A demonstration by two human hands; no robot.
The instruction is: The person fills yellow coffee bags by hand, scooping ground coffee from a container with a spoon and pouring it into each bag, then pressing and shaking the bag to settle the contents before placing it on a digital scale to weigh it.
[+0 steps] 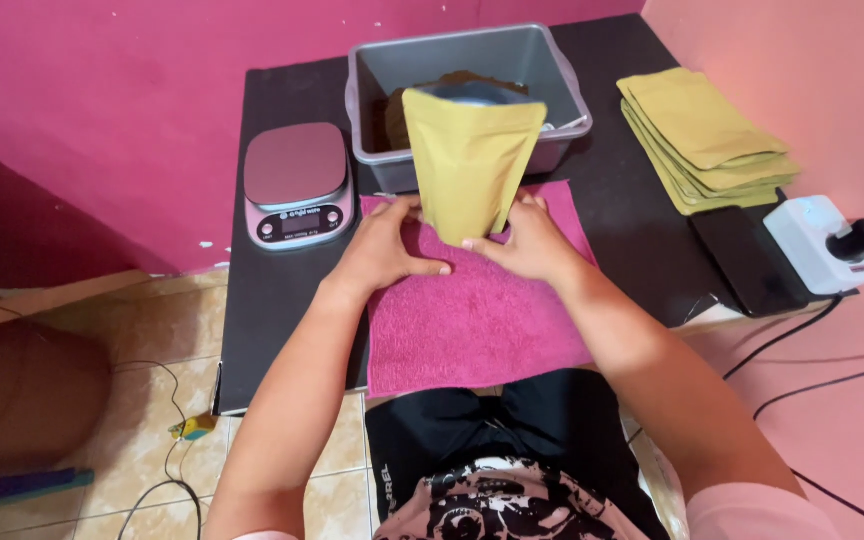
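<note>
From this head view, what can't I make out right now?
- Brown contents of the grey tub: mostly hidden behind the upright yellow pouch.
- Pouch's base: covered by the left hand and right hand.
- Scale display: too small.
- Pouch's inside: the opening faces away.

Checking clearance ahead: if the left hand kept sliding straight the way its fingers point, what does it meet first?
The left hand points up and slightly right, its fingers already at the base of the upright mustard-yellow stand-up pouch. It would press into that pouch first; the grey plastic tub sits behind it, though depth is unclear.
</note>
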